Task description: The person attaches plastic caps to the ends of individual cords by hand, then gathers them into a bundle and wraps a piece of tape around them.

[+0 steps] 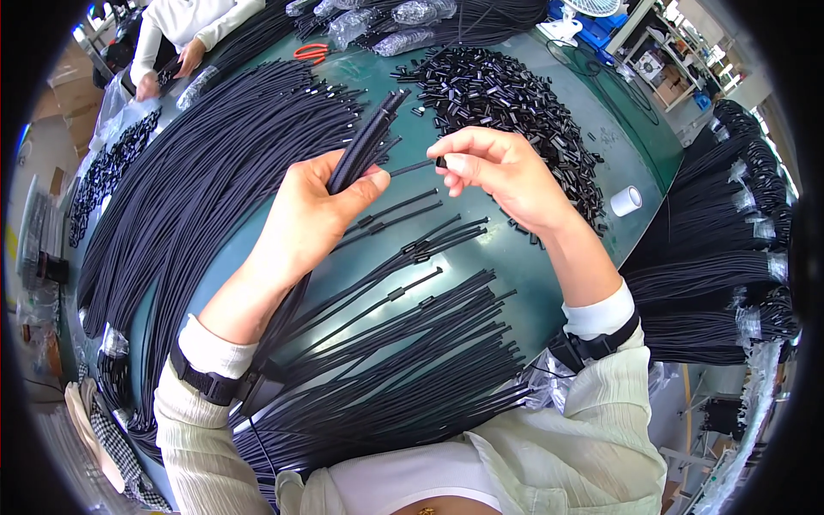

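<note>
A thick bundle of black cords (365,144) is gripped in my left hand (305,215), its ends pointing up and away. One single cord (414,167) runs out from my left thumb toward my right hand (506,176). Between the thumb and fingertips of that hand is a small black sleeve (441,161), right at the end of this cord. Whether the cord passes into the sleeve is too small to tell. Just beyond my right hand spreads a big heap of short black sleeves (506,94). Below both hands lie several loose cords (396,293) with sleeves on them.
Long black cords (206,146) cover the left of the green table (468,262); more cords (403,369) lie close to me. Orange-handled scissors (311,53), a white roll (627,201) and a white fan (592,7) are around. Another person's hands (190,58) work at the far left. Bundled cords (712,283) hang at right.
</note>
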### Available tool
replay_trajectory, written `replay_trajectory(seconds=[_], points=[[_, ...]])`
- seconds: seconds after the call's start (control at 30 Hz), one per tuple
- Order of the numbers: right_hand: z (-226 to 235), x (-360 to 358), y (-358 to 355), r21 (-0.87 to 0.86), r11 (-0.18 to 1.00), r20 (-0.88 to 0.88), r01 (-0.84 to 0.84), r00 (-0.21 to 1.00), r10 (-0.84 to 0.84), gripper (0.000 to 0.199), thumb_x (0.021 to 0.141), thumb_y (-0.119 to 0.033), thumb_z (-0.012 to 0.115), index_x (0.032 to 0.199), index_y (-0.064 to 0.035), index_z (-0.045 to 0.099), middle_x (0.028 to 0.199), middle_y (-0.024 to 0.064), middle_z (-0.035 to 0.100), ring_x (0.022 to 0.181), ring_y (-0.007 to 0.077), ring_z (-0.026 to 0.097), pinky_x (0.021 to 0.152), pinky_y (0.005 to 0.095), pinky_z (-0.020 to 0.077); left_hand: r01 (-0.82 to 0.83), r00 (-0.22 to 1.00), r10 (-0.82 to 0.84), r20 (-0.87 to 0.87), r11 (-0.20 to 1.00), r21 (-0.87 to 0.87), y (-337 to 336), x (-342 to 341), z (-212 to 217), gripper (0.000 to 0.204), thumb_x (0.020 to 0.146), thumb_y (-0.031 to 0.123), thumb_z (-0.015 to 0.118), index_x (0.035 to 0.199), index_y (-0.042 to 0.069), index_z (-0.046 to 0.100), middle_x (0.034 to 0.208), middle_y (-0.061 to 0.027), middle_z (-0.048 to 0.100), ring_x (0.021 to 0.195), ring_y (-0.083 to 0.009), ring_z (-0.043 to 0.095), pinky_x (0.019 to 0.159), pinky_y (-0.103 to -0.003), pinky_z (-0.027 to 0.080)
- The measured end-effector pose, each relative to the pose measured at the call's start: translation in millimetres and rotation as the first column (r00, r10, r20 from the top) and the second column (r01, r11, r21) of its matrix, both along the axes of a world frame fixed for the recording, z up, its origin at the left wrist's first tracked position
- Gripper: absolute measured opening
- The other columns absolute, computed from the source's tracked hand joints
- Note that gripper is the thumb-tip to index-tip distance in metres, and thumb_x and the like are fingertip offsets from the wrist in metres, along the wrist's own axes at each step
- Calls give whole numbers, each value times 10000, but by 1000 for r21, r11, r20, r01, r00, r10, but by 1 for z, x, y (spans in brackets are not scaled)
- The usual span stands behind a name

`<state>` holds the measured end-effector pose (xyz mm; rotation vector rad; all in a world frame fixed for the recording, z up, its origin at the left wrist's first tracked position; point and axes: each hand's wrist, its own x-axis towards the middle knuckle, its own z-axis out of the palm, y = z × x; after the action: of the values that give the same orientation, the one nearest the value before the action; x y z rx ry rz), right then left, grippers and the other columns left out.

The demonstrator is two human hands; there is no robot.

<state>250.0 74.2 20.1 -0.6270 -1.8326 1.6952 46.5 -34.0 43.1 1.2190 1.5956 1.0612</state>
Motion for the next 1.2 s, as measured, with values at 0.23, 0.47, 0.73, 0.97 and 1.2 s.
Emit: replay_trajectory(seconds=[0.23,0.47,0.73,0.97,1.2], points=[[3,6,-14,-9,999,-26,51,998,-52,173,889,-113,595,1005,9,634,834,36,614,736,100,582,700,253,505,68,996,-60,-73,991,117,-5,8,-2,162,863,170,652,801,25,613,635,74,492,590,-12,393,526,-207,337],[1,3,-30,208,972,84,111,988,-131,170,887,-109,602,1009,7,631,852,48,630,720,105,591,694,252,510,100,991,-86,-102,985,139,-6,9,0,155,870,155,640,806,20,603,644,69,493,600,-13,394,530,-207,336],[-6,6,-29,-246,944,-151,220,953,-261,155,916,-140,574,1011,-19,594,870,62,628,739,130,598,695,269,510,70,994,-57,-98,988,138,-8,10,1,150,875,148,630,821,14,591,655,64,492,615,-16,390,537,-210,339],[-19,3,-35,-346,937,-302,56,938,-168,150,917,-146,573,1002,-22,578,839,69,619,725,139,603,685,272,516,100,991,-83,-107,982,161,-10,14,-1,154,875,145,629,811,10,588,658,60,492,622,-18,392,542,-213,343],[-15,4,-42,-6,980,-207,197,959,-194,120,887,-74,601,970,12,613,829,94,645,718,143,634,677,266,534,123,986,-107,-128,985,123,-12,11,0,158,868,138,632,803,-1,598,653,54,502,638,-22,404,554,-219,357]])
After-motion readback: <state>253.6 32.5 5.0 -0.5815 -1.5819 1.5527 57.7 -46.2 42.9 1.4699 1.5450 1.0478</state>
